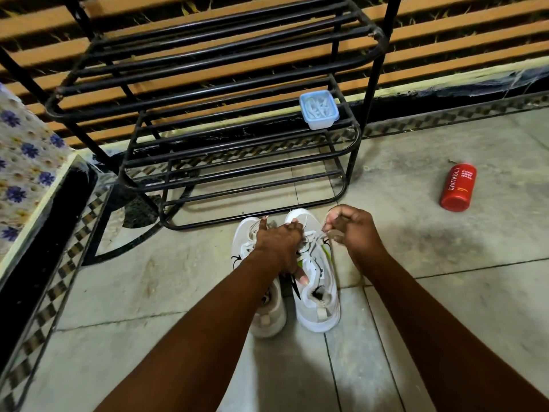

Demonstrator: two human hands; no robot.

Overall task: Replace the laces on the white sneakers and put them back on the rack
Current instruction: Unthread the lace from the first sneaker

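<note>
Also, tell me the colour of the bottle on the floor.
The bottle is red with white lettering; the head view shows it.

Sneakers (pixel 319 304): two
Hands: two, left hand (pixel 279 242) and right hand (pixel 353 230)
Rack (pixel 378 49): one
Lidded tub (pixel 319 110): one
Red bottle (pixel 459 187): one

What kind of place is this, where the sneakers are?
Probably a home's entry or balcony corner: a black metal-tube shoe rack stands on a pale tiled floor, against orange wooden slats, with a red body-wash bottle lying nearby.
</note>
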